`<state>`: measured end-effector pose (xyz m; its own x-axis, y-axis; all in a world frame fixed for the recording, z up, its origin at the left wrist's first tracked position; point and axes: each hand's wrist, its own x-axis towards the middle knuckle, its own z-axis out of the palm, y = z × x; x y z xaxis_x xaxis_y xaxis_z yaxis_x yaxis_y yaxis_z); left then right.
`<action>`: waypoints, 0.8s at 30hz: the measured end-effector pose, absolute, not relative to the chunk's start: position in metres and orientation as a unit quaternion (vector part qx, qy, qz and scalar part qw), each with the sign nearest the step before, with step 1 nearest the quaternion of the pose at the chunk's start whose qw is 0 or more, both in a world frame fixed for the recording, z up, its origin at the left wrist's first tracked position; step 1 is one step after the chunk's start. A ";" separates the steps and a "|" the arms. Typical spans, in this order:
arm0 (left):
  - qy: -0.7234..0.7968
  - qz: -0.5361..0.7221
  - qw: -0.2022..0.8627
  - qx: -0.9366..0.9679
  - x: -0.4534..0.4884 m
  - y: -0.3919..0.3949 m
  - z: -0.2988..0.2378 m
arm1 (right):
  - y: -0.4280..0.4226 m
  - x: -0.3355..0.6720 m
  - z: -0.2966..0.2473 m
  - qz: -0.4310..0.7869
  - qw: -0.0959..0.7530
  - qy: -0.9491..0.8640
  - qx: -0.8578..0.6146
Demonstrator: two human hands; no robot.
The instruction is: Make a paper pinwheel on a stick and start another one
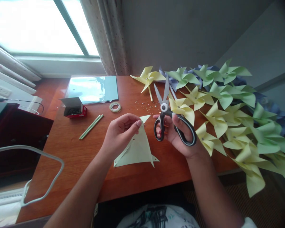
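Observation:
Between thumb and fingers, my left hand (124,133) pinches the upper part of a pale yellow-green paper sheet (136,153). The paper is cut and folded, with small holes near some of its points, and its lower edge hangs over the table. My right hand (177,136) holds a pair of scissors (164,108) by the black and grey handles, with thumb and fingers in the loops. Their blades point up and stand apart, to the right of the paper and not touching it.
Finished paper pinwheels (215,117) in yellow, green and blue crowd the table's right side. Left lie green sticks (91,126), a red box (73,109) of small dark pieces, a tape roll (115,107) and a plastic-covered blue pack (110,88). Tiny scraps (146,106) dot the wooden table (80,158).

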<state>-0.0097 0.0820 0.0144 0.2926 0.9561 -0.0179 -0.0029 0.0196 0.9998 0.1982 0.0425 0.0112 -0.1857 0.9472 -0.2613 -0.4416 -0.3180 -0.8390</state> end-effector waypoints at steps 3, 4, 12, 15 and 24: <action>0.425 0.426 0.578 0.550 -0.011 0.082 0.013 | 0.054 0.198 0.009 0.751 0.490 -0.251 -0.364; 0.424 0.429 0.581 0.547 -0.011 0.082 0.013 | 0.055 0.198 0.008 0.753 0.491 -0.246 -0.362; 0.419 0.435 0.586 0.541 -0.013 0.081 0.010 | 0.042 0.197 0.006 0.598 0.462 -0.391 -0.526; 0.417 0.437 0.584 0.542 -0.013 0.082 0.011 | 0.039 0.198 0.001 0.504 0.435 -0.446 -0.598; 0.433 0.434 0.575 0.542 -0.012 0.081 0.013 | 0.034 0.192 -0.012 0.192 0.311 -0.629 -0.686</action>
